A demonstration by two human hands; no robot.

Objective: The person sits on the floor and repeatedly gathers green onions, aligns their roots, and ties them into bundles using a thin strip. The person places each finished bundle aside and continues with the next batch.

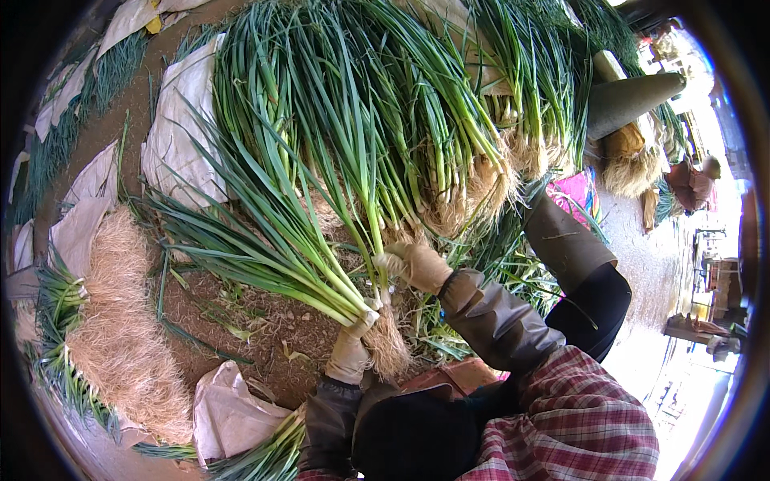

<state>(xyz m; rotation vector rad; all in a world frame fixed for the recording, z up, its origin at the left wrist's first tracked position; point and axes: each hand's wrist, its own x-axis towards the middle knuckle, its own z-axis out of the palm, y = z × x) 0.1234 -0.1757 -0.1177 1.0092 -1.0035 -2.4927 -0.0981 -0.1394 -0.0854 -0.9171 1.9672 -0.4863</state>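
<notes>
My left hand [351, 355], in a pale glove, is closed around the lower stalks of a bunch of green onions [301, 282]. Their leaves fan out to the upper left, and the bunch's pale roots [388, 343] hang towards me. Just above and to the right, my gloved right hand [418, 267] grips another green onion stalk [374, 231] near its white base, beside the bunch. Its fingertips are partly hidden behind the stalk. Beyond both hands lies a wide heap of green onions [337, 90], roots towards me.
To the left, a row of bundled onions shows thick roots [126, 337]. White sacking [183, 120] lies beside the heap, and a crumpled sack [234, 415] sits near my left arm. Loose leaves [511, 270] litter the ground by my right leg. Another person [692, 183] is far right.
</notes>
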